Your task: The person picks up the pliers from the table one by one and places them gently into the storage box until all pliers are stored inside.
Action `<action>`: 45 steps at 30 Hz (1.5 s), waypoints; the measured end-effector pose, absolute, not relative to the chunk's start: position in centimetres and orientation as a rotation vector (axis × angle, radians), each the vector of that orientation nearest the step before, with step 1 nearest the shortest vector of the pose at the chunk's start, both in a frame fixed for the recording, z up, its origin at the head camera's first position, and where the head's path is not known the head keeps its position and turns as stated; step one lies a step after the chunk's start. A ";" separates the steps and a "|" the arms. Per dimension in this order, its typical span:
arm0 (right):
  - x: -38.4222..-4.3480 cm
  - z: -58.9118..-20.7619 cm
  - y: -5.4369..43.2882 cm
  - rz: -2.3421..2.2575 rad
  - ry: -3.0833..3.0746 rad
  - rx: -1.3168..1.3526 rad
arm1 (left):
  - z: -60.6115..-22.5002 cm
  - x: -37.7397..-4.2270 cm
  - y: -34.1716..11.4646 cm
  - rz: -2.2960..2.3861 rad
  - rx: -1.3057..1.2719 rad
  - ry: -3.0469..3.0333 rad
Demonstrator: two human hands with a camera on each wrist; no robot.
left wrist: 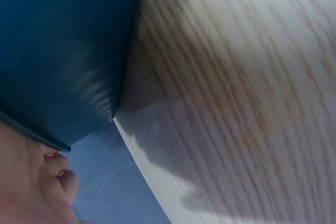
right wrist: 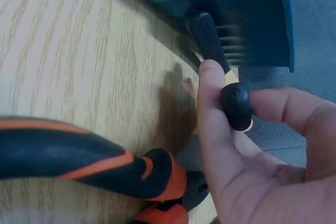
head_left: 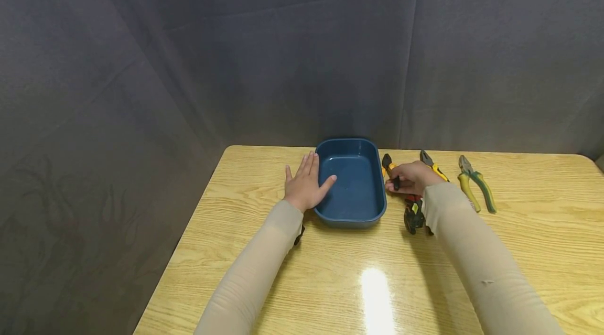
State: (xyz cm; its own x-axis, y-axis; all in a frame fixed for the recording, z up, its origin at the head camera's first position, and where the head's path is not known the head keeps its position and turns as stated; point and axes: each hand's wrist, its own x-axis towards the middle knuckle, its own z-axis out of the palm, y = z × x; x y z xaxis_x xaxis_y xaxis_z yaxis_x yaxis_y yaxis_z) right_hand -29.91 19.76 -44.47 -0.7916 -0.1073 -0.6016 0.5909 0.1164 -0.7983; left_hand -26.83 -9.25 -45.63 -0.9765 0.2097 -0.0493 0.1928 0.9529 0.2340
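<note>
One tray (head_left: pixel 350 224) — four-plus pliers (head_left: pixel 482 184)

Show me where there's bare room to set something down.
Bare: the table right of the green-yellow pliers, left of the left hand, and in front of the blue tray between both sleeves; the tray's floor too. Crowded: right of the tray, where the right hand pinches black-tipped pliers near orange-black pliers.

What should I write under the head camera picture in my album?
Left hand against a blue tray, right hand pinching black-and-yellow pliers.
</note>
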 end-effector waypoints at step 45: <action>-29.2 -44.8 20.4 -1.833 1.744 0.399 | -45.6 -26.9 -8.9 0.368 0.284 3.015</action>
State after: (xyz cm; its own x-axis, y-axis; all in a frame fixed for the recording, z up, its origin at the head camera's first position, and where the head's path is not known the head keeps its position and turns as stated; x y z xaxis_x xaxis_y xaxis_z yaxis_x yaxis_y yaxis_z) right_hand -29.18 20.39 -44.76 -0.7920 -0.1975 -0.5777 0.5868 0.0148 -0.8096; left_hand -26.91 -8.89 -45.62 -0.9786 0.1946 -0.0670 0.1729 0.9537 0.2461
